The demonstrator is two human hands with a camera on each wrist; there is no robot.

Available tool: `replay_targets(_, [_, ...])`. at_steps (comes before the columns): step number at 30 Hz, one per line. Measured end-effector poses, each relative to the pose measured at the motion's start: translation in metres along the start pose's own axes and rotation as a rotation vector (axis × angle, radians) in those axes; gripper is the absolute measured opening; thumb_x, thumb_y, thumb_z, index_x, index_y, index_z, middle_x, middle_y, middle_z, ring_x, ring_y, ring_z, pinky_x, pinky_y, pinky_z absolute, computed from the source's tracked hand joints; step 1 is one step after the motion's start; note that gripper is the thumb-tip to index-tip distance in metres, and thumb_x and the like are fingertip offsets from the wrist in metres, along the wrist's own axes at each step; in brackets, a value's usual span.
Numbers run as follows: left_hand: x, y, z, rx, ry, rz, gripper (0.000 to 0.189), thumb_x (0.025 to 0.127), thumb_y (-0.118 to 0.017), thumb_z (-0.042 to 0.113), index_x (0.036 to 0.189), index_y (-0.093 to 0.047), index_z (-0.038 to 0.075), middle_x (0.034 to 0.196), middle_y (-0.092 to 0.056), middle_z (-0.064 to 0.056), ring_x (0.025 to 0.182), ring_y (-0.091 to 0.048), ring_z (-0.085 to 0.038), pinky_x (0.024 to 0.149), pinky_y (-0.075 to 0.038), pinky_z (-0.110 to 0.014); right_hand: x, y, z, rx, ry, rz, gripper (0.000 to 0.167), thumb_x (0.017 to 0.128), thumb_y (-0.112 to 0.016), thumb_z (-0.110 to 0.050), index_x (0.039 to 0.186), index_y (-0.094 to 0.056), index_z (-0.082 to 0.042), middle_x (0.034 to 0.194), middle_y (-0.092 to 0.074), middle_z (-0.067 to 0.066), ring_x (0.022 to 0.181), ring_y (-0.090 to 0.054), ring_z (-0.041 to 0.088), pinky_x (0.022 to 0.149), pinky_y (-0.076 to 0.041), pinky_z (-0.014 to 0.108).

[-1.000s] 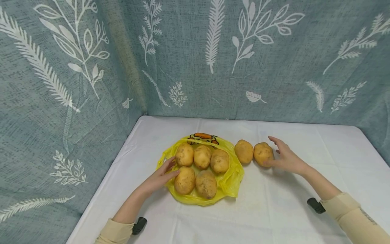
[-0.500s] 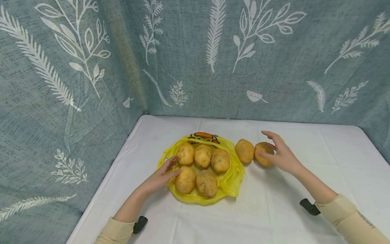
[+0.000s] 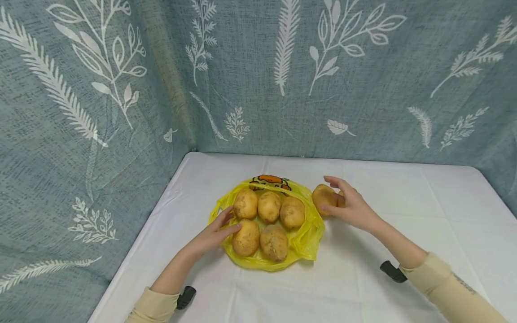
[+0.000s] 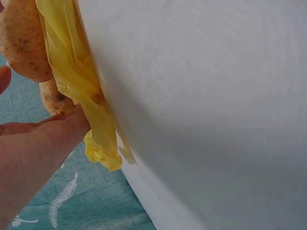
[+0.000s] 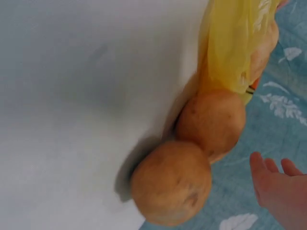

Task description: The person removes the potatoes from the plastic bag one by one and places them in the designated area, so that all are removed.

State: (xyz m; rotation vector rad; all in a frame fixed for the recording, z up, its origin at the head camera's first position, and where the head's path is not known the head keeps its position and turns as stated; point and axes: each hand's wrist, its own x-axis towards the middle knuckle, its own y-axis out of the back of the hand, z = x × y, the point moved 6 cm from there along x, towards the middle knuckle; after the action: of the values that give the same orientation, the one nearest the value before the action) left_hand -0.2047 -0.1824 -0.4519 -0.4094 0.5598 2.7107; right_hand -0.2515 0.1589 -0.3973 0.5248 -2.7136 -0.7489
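Note:
A yellow plastic bag (image 3: pixel 304 244) lies spread on the table with several potatoes (image 3: pixel 246 237) on it. At its left edge my left hand (image 3: pixel 212 231) touches the side, thumb by the lower left potato; in the left wrist view the fingers reach inside the bag's rim. Two loose potatoes sit right of the bag. My right hand (image 3: pixel 353 208) hovers over them with thumb and fingers spread, partly hiding the right one (image 3: pixel 341 200), near the left one (image 3: pixel 323 197). The right wrist view has its fingers (image 5: pixel 258 165) apart from the nearer potato (image 5: pixel 171 184).
White cloth covers the table (image 3: pixel 375 278). A blue-green curtain (image 3: pixel 258 89) with white leaf prints hangs behind and along the left side. Black wrist devices (image 3: pixel 393 271) sit under both cuffs. An orange and black print (image 3: pixel 269 181) marks the bag's far edge.
My right hand has moved left, passing from the right loose potato toward the left one. The left hand stays at the bag's left edge, and the potatoes keep their places.

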Motion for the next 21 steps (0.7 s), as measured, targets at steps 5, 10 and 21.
replay_targets(5, [0.001, 0.000, 0.000, 0.006, -0.007, 0.001, 0.085, 0.096, -0.059, 0.043, 0.158, -0.009, 0.012, 0.160, -0.016, -0.020, 0.146, -0.012, -0.038, 0.114, -0.016, -0.057, 0.004, -0.012, -0.006, 0.017, -0.001, -0.033, 0.075, 0.089, -0.074, -0.020, 0.149, -0.032, -0.005, 0.151, -0.034, 0.018, 0.138, -0.030, 0.039, 0.108, -0.031, 0.055])
replay_targets(10, [0.002, 0.000, -0.001, 0.005, -0.009, 0.002, 0.085, 0.096, -0.059, 0.043, 0.158, -0.009, 0.013, 0.160, -0.016, -0.019, 0.147, -0.011, -0.038, 0.114, -0.015, -0.058, 0.007, -0.026, -0.011, -0.015, -0.027, -0.066, 0.077, 0.088, -0.075, -0.027, 0.150, -0.032, -0.011, 0.152, -0.034, 0.017, 0.137, -0.033, 0.040, 0.109, -0.029, 0.059])
replay_targets(21, [0.002, 0.000, -0.001, -0.009, -0.005, 0.000, 0.085, 0.096, -0.060, 0.043, 0.158, -0.010, 0.013, 0.160, -0.016, -0.019, 0.146, -0.012, -0.038, 0.114, -0.016, -0.057, 0.019, -0.053, -0.020, -0.017, 0.005, -0.151, 0.080, 0.087, -0.076, -0.027, 0.150, -0.032, -0.003, 0.152, -0.033, 0.019, 0.138, -0.032, 0.038, 0.111, -0.030, 0.052])
